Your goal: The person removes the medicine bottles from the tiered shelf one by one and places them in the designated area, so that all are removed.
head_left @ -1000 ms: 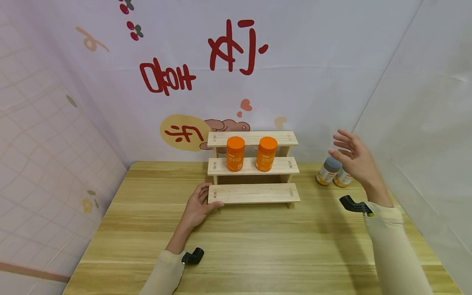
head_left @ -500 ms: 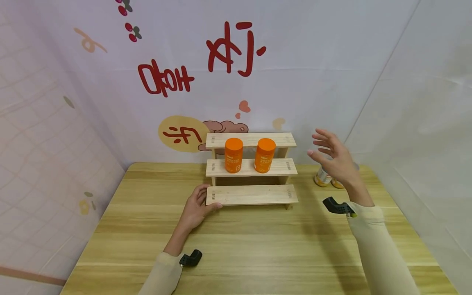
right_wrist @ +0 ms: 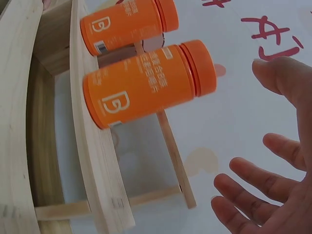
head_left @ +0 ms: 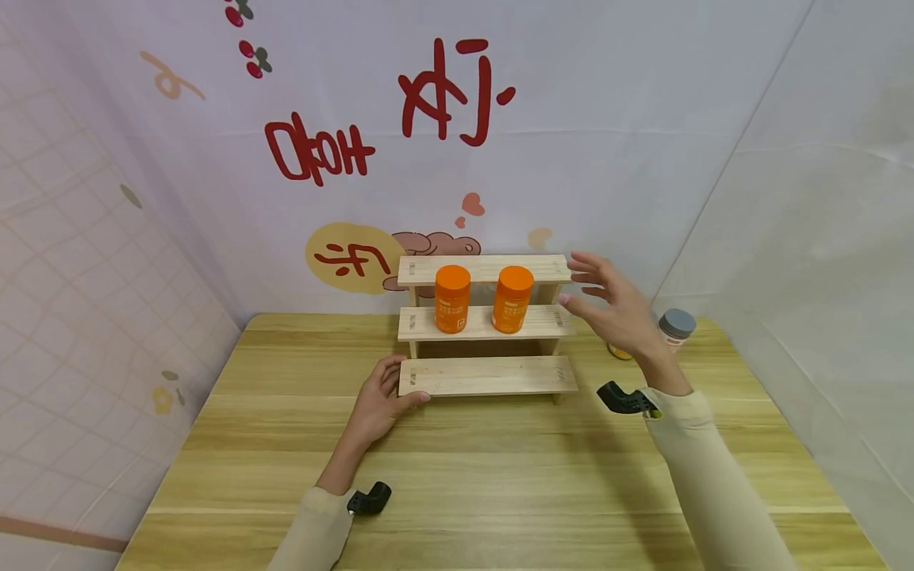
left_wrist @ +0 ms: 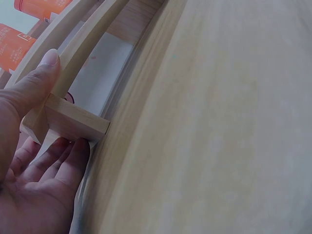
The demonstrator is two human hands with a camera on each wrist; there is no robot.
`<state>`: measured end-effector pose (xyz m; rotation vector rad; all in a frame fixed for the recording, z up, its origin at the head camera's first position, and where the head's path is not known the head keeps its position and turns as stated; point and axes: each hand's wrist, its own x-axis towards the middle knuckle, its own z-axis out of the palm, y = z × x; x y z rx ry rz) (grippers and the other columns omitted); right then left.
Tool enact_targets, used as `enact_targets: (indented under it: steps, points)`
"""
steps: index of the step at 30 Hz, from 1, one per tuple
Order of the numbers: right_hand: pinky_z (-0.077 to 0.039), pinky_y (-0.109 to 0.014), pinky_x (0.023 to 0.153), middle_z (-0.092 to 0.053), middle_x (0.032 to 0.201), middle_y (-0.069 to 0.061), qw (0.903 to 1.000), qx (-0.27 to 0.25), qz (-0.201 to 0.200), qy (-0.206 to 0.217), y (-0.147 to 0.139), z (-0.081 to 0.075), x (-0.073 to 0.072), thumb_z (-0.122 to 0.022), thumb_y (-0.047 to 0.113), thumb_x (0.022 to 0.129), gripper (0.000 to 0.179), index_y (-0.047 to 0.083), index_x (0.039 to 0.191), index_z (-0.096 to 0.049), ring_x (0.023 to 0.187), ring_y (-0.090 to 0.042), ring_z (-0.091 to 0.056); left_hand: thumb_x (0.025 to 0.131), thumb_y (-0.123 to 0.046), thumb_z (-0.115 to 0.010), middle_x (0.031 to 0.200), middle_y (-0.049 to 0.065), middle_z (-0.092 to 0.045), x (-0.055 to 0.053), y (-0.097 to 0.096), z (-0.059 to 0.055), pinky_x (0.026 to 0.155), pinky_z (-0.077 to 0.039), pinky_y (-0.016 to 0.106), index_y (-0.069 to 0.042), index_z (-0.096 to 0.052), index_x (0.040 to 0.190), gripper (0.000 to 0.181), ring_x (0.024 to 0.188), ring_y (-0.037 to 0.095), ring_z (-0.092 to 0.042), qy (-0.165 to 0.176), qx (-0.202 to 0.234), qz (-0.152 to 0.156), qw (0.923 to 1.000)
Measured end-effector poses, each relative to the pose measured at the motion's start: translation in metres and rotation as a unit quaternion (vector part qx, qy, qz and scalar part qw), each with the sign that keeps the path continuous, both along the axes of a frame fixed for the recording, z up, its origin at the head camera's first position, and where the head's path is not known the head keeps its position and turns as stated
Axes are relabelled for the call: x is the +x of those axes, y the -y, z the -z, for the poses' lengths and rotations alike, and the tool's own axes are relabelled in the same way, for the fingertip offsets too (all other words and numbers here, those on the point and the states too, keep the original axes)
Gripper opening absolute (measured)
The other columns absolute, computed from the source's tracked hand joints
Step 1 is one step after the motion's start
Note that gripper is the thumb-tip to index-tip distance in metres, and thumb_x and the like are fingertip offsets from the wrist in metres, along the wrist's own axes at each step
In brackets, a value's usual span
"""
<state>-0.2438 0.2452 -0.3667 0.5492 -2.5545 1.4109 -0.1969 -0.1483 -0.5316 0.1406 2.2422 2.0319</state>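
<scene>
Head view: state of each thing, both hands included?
Three-tier wooden rack: upright on the table
Left orange bottle: upright, capped, on the middle tier
Right orange bottle: upright, capped, same tier
Gray-capped bottle: upright, capped, partly hidden
Yellow-based bottle left of it: mostly hidden, cap unseen
Left hand: grips the rack's lower left end
Right hand: fingers apart, holds nothing

The head camera looks forward and down from before the three-tiered pale wooden rack (head_left: pixel 488 376); the wrist cameras sit closer, left facing its left end, right facing across its right part, both showing cylindrical orange plastic bottles (right_wrist: pixel 141 83).
</scene>
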Motion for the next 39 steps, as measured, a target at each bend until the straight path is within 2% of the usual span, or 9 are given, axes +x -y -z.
enact_targets:
  steps: [5, 12, 18, 22, 31, 39]
  points:
    - [-0.040, -0.055, 0.115, -0.050, 0.153, -0.010, 0.9999, -0.003, -0.011, 0.008, 0.014, 0.001, -0.002, -0.075, 0.026, 0.095, 0.068, 0.029, 0.155, -0.041, 0.139, -0.030, -0.050, 0.080, -0.015, -0.089, 0.151, 0.010, -0.050, 0.000, -0.001, -0.001, 0.119, -0.040, 0.045, -0.008, -0.038, 0.151, 0.087, 0.144, 0.025, -0.048, 0.001, 0.000, 0.000, 1.0000]
    - [-0.043, -0.056, 0.113, -0.055, 0.150, -0.013, 0.9996, 0.017, -0.020, -0.010, 0.032, 0.003, -0.007, -0.077, 0.029, 0.094, 0.069, 0.027, 0.155, -0.042, 0.133, -0.036, -0.054, 0.080, -0.017, -0.090, 0.151, 0.012, -0.050, -0.001, -0.001, 0.000, 0.117, -0.042, 0.044, -0.007, -0.038, 0.151, 0.088, 0.144, 0.028, -0.048, -0.004, -0.011, -0.003, 0.9999]
    - [-0.043, -0.057, 0.113, -0.053, 0.151, -0.010, 0.9991, 0.023, -0.033, 0.015, 0.048, 0.004, -0.010, -0.076, 0.036, 0.095, 0.071, 0.024, 0.156, -0.041, 0.131, -0.034, -0.057, 0.081, -0.017, -0.089, 0.150, 0.011, -0.050, 0.000, 0.000, 0.001, 0.120, -0.039, 0.045, -0.009, -0.039, 0.151, 0.087, 0.143, 0.028, -0.048, -0.005, -0.010, -0.003, 0.9999]
    - [-0.045, -0.058, 0.111, -0.052, 0.153, -0.012, 0.9987, 0.028, -0.036, 0.025, 0.058, 0.004, -0.011, -0.075, 0.036, 0.095, 0.073, 0.018, 0.156, -0.040, 0.127, -0.034, -0.059, 0.080, -0.018, -0.090, 0.149, 0.009, -0.050, 0.001, 0.000, 0.002, 0.122, -0.036, 0.045, -0.011, -0.040, 0.150, 0.087, 0.143, 0.025, -0.049, 0.002, -0.002, -0.003, 1.0000]
    - [-0.051, -0.051, 0.107, -0.061, 0.138, -0.013, 0.9985, 0.028, -0.005, 0.046, 0.074, 0.007, -0.017, -0.074, 0.039, 0.095, 0.072, 0.014, 0.154, -0.042, 0.119, -0.033, -0.063, 0.079, -0.017, -0.090, 0.149, 0.009, -0.051, 0.000, 0.001, 0.003, 0.121, -0.037, 0.046, -0.012, -0.040, 0.149, 0.086, 0.143, 0.024, -0.049, 0.001, 0.000, -0.003, 1.0000]
    - [-0.057, -0.049, 0.098, -0.063, 0.131, -0.012, 0.9986, -0.007, 0.024, 0.046, 0.082, 0.013, -0.021, -0.076, 0.040, 0.094, 0.068, 0.012, 0.150, -0.047, 0.112, -0.031, -0.066, 0.080, -0.015, -0.089, 0.150, 0.012, -0.049, -0.001, 0.000, 0.001, 0.120, -0.038, 0.047, -0.010, -0.040, 0.150, 0.086, 0.144, 0.027, -0.048, -0.001, -0.004, -0.001, 1.0000]
